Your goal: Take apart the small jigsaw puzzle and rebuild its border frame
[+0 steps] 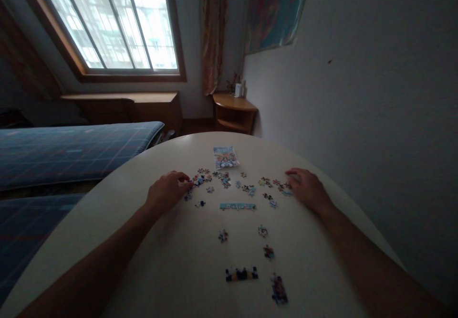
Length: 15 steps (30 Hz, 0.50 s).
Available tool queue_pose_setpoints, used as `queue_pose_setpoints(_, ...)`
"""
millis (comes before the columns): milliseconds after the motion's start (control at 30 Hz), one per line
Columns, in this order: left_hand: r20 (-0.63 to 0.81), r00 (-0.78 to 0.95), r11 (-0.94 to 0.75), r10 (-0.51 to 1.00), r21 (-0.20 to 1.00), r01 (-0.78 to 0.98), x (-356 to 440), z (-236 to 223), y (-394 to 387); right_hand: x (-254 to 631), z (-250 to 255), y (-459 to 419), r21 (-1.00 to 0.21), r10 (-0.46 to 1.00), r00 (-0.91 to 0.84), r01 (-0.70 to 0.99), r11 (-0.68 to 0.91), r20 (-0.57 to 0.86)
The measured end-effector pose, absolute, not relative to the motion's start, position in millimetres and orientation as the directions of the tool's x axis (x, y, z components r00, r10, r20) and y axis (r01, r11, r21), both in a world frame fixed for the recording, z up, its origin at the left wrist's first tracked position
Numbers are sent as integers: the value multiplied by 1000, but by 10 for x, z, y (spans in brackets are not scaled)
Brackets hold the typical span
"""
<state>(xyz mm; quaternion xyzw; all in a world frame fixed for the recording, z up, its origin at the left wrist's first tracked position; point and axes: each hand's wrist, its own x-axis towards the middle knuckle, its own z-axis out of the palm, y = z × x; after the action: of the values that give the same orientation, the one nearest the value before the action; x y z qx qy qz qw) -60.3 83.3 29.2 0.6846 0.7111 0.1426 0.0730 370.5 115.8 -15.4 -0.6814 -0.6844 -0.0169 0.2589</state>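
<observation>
My left hand (167,192) rests at the left end of a loose row of jigsaw puzzle pieces (199,179). Its thumb and forefinger are closed on a small puzzle piece at the edge of that group. At the right, my right hand (308,190) has its fingers apart beside another cluster of puzzle pieces (282,186); its fingertips are close to them. Between the hands lies a joined blue strip of puzzle (238,206). Nearer me are a joined dark strip (242,274), a joined upright section (278,289) and single pieces (223,236).
A printed picture sheet (225,157) lies at the far side of the round white table (171,260). Left of the table stands a bed with a blue plaid mattress (78,151). A wall (358,117) runs along the right, and a wooden corner shelf (234,105) is behind.
</observation>
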Motion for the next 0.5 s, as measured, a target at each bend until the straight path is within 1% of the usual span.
queue_pose_setpoints(233,56,1,-19,998,338,941,-650,225,952,3715,-172,1158,-346,924,52,934,89,380)
queue_pose_setpoints(500,43,-8,-9,999,371,929,-686,229,950,3687,-140,1150,-335,915,50,937,96,401)
